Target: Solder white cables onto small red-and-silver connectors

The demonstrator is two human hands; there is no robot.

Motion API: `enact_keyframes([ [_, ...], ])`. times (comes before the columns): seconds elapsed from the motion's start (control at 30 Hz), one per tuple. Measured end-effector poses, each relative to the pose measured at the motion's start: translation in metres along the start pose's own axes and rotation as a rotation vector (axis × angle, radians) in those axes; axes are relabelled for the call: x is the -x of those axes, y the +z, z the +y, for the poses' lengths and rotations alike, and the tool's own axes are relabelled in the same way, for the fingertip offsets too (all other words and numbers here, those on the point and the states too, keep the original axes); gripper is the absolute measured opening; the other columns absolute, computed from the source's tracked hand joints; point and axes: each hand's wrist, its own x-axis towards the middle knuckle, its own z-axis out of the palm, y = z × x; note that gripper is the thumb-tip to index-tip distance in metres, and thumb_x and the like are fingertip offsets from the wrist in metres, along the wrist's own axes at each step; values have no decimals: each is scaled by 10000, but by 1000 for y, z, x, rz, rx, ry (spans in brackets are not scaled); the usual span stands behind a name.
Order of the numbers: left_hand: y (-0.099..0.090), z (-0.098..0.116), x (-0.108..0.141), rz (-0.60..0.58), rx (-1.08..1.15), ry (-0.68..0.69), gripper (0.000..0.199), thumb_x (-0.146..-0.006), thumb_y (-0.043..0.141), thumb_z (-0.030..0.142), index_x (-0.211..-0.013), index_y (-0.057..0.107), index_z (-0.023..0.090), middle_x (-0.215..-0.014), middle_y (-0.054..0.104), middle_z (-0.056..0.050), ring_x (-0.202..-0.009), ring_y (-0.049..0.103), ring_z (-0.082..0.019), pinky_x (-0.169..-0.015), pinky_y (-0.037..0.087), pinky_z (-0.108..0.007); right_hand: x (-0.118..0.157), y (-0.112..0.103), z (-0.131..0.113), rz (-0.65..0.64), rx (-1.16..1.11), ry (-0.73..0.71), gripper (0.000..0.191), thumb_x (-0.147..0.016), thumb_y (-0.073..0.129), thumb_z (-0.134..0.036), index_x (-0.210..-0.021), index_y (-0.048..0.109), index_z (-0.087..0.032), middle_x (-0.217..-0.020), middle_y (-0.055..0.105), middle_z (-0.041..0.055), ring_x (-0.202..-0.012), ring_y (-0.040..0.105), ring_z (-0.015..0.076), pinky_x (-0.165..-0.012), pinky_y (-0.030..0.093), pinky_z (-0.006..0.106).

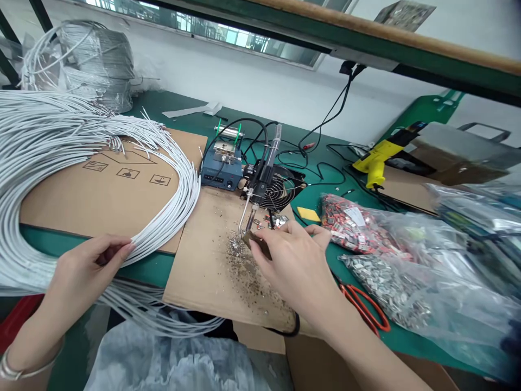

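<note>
The white cables (188,190) look light yet springy, best taken near an end; the left hand (83,271) pinches some, the right hand (299,260) clasps a brown pad (259,246).

White cables (186,190) coiled across cardboard (101,198)

Green-topped workbench (152,267). At left, a large coil of white cable (175,209) is laid over a printed cardboard sheet (101,201); a film-wrapped cable bundle (101,62) is placed at the far left. Near the centre, a second cardboard sheet (199,271) is strewn with dark debris and metallic crumbs. Beyond it are set a blue soldering station (222,171) and a black fan (279,190). At right are placed a yellow sponge (308,214), a bag of red parts (354,225), a bag of silvery parts (393,288) and red-handled scissors (368,309).
</note>
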Motion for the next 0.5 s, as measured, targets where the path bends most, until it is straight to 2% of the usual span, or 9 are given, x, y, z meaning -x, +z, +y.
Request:
enact_keyframes([
  [0.1,0,-1,0,11,33,30,274,-773,501,451,-785,638,213,-621,599,30,-540,523,-113,-515,377,-186,-2,1,-5,-10,82,-24,170,-786,507,-165,-720,663,-184,-659,695,61,-781,537,275,-689,206,395],
  [0.23,-3,1,-1,-59,30,29,228,-792,519,395,-820,628,196,-654,609,22,-585,530,-116,-546,382,-182,0,1,-9,-51,172,-86,179,-762,506,-156,-638,632,-179,-545,658,67,-697,515,273,-660,201,394],
  [0.3,-4,1,-1,-82,27,21,225,-801,516,380,-839,626,188,-675,620,14,-606,539,-123,-562,388,-186,2,-1,-10,-45,169,-93,185,-770,489,-177,-658,636,-187,-532,650,70,-694,515,272,-659,208,395],
  [0.43,-3,1,-2,-65,35,40,261,-805,497,406,-828,635,186,-676,635,10,-603,554,-129,-565,394,-192,3,-3,-2,6,18,23,175,-757,503,-229,-670,654,-213,-508,623,54,-688,524,268,-652,226,382],
  [0.5,-3,1,-2,-63,42,53,266,-805,495,409,-821,636,183,-671,635,7,-602,556,-133,-565,393,-194,2,0,9,-28,-204,153,155,-729,534,-262,-627,640,-210,-507,601,44,-674,525,264,-635,249,360],
])
